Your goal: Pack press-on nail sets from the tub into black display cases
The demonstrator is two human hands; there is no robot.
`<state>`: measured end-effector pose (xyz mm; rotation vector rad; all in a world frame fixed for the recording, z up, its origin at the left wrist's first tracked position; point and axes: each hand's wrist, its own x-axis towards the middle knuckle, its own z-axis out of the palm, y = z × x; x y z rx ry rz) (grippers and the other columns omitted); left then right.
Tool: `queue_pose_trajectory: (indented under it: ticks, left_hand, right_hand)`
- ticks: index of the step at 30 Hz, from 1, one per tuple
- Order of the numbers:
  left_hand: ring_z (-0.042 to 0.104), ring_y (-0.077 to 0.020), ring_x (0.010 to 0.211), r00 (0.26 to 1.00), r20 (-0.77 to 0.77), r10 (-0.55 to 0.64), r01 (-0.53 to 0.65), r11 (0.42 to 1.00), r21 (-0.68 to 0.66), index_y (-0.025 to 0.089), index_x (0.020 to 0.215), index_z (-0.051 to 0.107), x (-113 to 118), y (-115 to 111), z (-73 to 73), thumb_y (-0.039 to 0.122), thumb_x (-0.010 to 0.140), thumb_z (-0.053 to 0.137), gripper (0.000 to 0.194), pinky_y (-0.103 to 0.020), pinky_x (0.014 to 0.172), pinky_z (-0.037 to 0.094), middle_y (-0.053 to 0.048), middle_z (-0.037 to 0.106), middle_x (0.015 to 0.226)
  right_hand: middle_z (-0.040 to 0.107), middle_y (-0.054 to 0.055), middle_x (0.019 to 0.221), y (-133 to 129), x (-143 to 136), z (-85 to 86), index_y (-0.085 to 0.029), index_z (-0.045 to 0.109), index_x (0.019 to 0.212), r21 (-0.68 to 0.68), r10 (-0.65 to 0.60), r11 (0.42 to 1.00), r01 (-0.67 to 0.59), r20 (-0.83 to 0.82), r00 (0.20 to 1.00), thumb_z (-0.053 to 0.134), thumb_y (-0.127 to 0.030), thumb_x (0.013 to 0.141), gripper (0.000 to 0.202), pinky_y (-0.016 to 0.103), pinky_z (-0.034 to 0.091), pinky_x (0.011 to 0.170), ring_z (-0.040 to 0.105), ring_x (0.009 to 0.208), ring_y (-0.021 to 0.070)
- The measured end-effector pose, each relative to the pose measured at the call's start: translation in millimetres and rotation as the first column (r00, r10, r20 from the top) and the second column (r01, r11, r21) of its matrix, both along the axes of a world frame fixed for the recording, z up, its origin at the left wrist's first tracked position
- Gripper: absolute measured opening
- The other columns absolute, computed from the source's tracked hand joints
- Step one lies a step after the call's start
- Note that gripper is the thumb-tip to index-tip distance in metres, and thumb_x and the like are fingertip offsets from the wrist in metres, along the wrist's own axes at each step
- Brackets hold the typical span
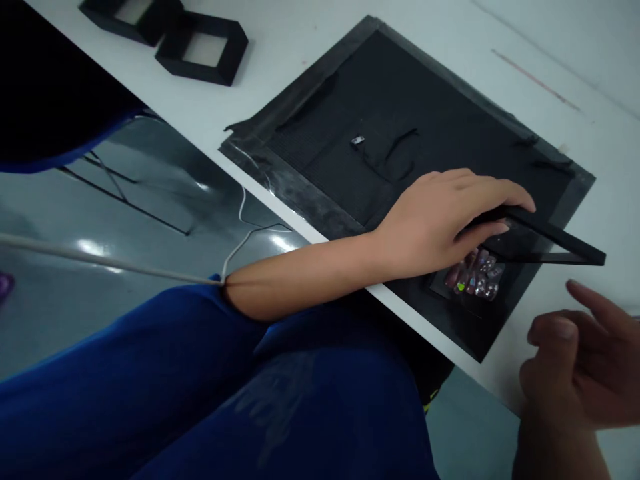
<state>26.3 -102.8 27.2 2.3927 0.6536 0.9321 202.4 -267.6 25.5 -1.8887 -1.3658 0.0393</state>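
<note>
My left hand (435, 220) reaches across from the left, palm down. Its thumb and fingers are closed on a black box frame (565, 241), held tilted over the mat's right part. Beneath and beside that frame lies a set of glittery press-on nails (477, 275) on a dark backing, partly covered by my hand. My right hand (590, 360) is at the lower right with nothing in it, apart from the frame. One finger is stretched out and others are loosely curled. The black mat (345, 127) lies under the nails, on a white table.
Two black boxes with pale windows, a nearer one (205, 50) and a farther one (135, 10), stand at the upper left. A small shiny piece (358, 140) and dark scraps lie on the mat. A white cable (243, 243) hangs by the table edge. A chair (60, 87) stands left.
</note>
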Motion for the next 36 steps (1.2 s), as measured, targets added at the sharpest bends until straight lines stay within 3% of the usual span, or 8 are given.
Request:
queue_pose_trajectory:
  ticks: [4,8,15,24,29,36]
  left_hand:
    - [0.068,-0.0145,0.106,0.999,0.016,-0.031,0.03,0.999,0.043,0.022,0.122,0.063,-3.5,-1.3,-1.3,0.031,0.104,0.044,0.028,-0.03,0.099,0.049,0.0,0.073,0.122]
    - [0.069,-0.0141,0.102,0.999,0.023,-0.049,0.047,0.997,0.068,0.022,0.124,0.064,-3.4,-1.8,-3.6,0.033,0.104,0.044,0.03,-0.03,0.097,0.049,-0.002,0.074,0.122]
    - [0.069,-0.0149,0.102,0.999,-0.021,-0.042,0.043,0.998,0.051,0.023,0.126,0.062,-3.1,-2.0,-2.6,0.037,0.104,0.044,0.031,-0.03,0.095,0.046,-0.003,0.072,0.125]
    - [0.068,-0.0124,0.093,1.0,0.002,0.024,-0.024,0.995,0.095,0.025,0.122,0.063,-2.6,-5.1,-3.6,0.033,0.103,0.049,0.025,-0.029,0.088,0.04,0.004,0.075,0.118]
    - [0.068,-0.0122,0.093,1.0,-0.011,0.027,-0.026,0.996,0.084,0.025,0.123,0.063,-3.4,-6.4,-2.3,0.033,0.104,0.047,0.026,-0.031,0.091,0.039,0.002,0.074,0.121]
    - [0.068,-0.0128,0.091,0.998,-0.035,0.053,-0.049,0.994,0.095,0.026,0.123,0.063,-3.5,-6.3,-3.1,0.035,0.105,0.044,0.028,-0.032,0.091,0.039,0.002,0.074,0.12]
  right_hand:
    - [0.061,-0.001,0.064,6.9,2.8,-6.7,-0.02,0.066,0.132,0.176,0.076,0.982,-0.066,-0.053,0.996,0.073,-0.028,0.08,0.053,0.026,0.04,0.048,0.052,0.049,0.0122]
    - [0.063,0.0,0.068,8.0,7.1,-11.4,-0.018,0.075,0.111,0.035,0.022,0.999,-0.024,0.053,0.998,0.075,-0.027,0.081,0.032,0.027,0.046,0.057,0.055,0.055,0.012]
    - [0.065,-0.001,0.068,18.4,8.8,-9.7,-0.021,0.076,0.115,-0.16,0.09,0.985,-0.063,0.167,0.982,0.07,-0.038,0.088,0.033,0.025,0.045,0.06,0.055,0.054,0.0103]
    - [0.069,0.0,0.068,24.6,16.1,-8.5,-0.021,0.081,0.101,-0.179,0.111,0.979,-0.095,0.084,0.99,0.076,-0.045,0.082,0.031,0.024,0.044,0.055,0.056,0.054,0.0102]
    - [0.075,-0.001,0.082,25.4,20.4,-6.0,-0.026,0.08,0.099,-0.226,0.109,0.968,-0.105,0.004,0.994,0.073,-0.046,0.085,0.025,0.025,0.049,0.061,0.063,0.064,0.0128]
    - [0.075,0.001,0.086,19.3,21.8,-9.5,-0.025,0.078,0.104,-0.229,0.133,0.967,-0.108,0.096,0.986,0.067,-0.044,0.09,0.027,0.027,0.051,0.06,0.064,0.064,0.0133]
